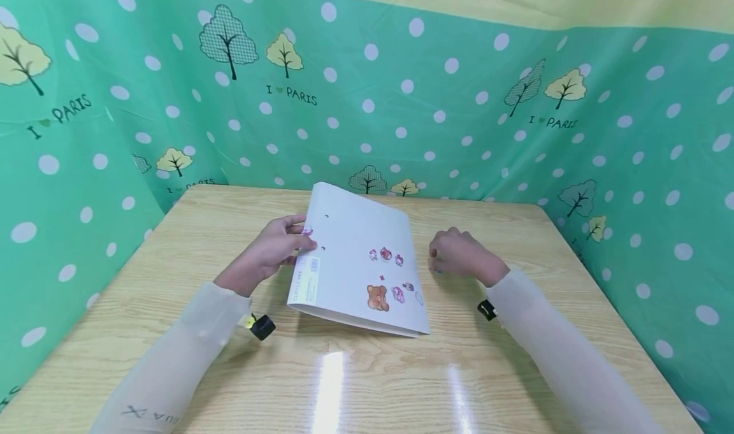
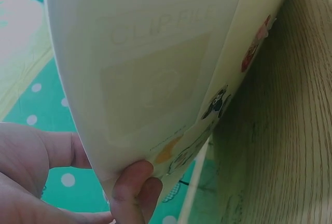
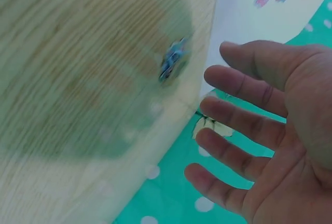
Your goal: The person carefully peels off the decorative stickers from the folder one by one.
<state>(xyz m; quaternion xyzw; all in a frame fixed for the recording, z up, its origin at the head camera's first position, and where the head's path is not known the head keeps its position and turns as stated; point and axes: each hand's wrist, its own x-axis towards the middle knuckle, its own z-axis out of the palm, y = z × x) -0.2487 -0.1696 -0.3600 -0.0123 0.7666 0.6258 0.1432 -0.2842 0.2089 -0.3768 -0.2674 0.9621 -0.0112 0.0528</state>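
Observation:
A white file folder (image 1: 355,249) with cartoon stickers stands tilted over the middle of the table. My left hand (image 1: 281,246) grips it by its left spine edge, thumb on the front cover and fingers behind. In the left wrist view, the back of the folder (image 2: 155,79) reads "CLIP FILE" and bears more stickers. To the right of the folder is my right hand (image 1: 461,253), holding nothing. Its fingers (image 3: 244,115) are spread and loosely bent in the right wrist view. A small blue and dark flat piece (image 3: 173,60) lies on the table near those fingertips.
The wooden table (image 1: 229,383) has its far edge against a green polka-dot cloth (image 1: 367,128) printed with trees. More of that cloth hangs along the left and right sides. A small black device (image 1: 262,327) hangs at the left wrist.

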